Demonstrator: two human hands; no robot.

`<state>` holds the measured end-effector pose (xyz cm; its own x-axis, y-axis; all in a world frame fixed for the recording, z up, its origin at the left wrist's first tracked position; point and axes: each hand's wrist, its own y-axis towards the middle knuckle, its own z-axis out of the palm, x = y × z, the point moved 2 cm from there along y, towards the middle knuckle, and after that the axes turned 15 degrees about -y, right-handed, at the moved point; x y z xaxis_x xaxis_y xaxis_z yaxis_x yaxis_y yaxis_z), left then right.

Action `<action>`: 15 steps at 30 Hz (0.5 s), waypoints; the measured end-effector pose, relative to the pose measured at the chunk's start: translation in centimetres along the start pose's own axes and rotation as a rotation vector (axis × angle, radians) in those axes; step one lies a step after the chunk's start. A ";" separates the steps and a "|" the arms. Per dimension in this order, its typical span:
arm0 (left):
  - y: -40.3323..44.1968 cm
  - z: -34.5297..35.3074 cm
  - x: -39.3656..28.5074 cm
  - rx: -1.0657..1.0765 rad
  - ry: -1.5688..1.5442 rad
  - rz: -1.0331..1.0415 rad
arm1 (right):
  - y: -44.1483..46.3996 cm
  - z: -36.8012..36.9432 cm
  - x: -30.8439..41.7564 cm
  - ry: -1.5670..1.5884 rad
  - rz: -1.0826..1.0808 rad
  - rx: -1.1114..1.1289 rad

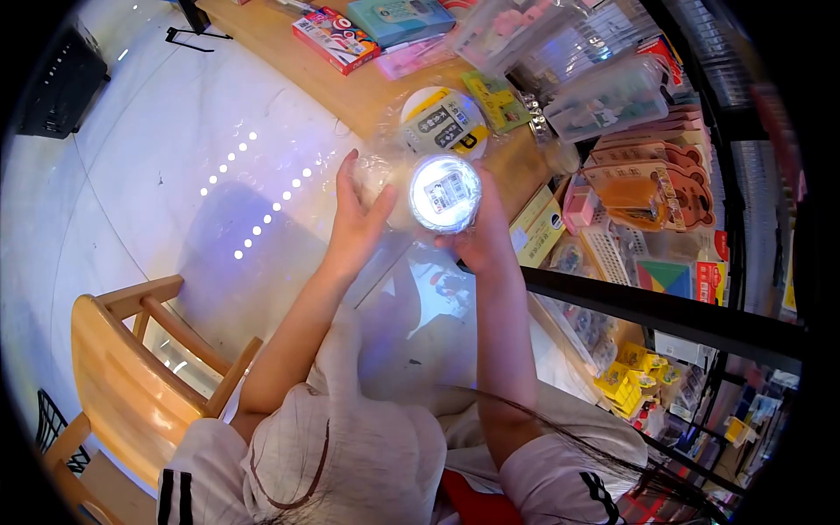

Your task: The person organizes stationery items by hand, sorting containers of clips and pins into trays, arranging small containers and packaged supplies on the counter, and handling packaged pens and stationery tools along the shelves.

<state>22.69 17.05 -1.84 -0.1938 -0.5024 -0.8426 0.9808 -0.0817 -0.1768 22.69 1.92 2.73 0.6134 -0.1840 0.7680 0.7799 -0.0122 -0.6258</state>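
Observation:
A round white item with a barcode label on its face is between my hands, in shiny clear plastic; glare hides its exact kind. My right hand grips its right and lower edge, fingers partly hidden behind it. To its left, my left hand has thumb and fingers curved around crinkled clear plastic wrapping. Just beyond the item, on the wooden table, is a round white package with a grey and yellow label.
Boxes, including a red one and a teal one, lie on the wooden table. Clear bins and bear-shaped cards stand at right. A black shelf bar crosses the right side. A wooden chair stands at left.

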 end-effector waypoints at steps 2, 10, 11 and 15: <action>0.0 -0.4 0.9 -0.012 0.071 0.037 | 1.1 0.2 -0.6 -0.130 -0.053 -0.319; -0.4 0.3 1.1 0.090 -0.010 0.005 | 0.7 0.3 -2.6 -0.694 -0.410 -0.690; -0.5 0.3 1.0 0.092 -0.035 -0.048 | 1.0 -0.1 -3.0 -0.648 -0.469 -0.659; 0.1 -0.5 2.0 0.107 -0.111 -0.215 | 1.4 -0.1 -4.1 -0.082 -0.435 -0.291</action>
<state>22.37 16.48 -3.78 -0.4003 -0.5542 -0.7298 0.9151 -0.2844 -0.2860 21.26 2.52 -1.30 0.2575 -0.0240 0.9660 0.9049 -0.3447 -0.2498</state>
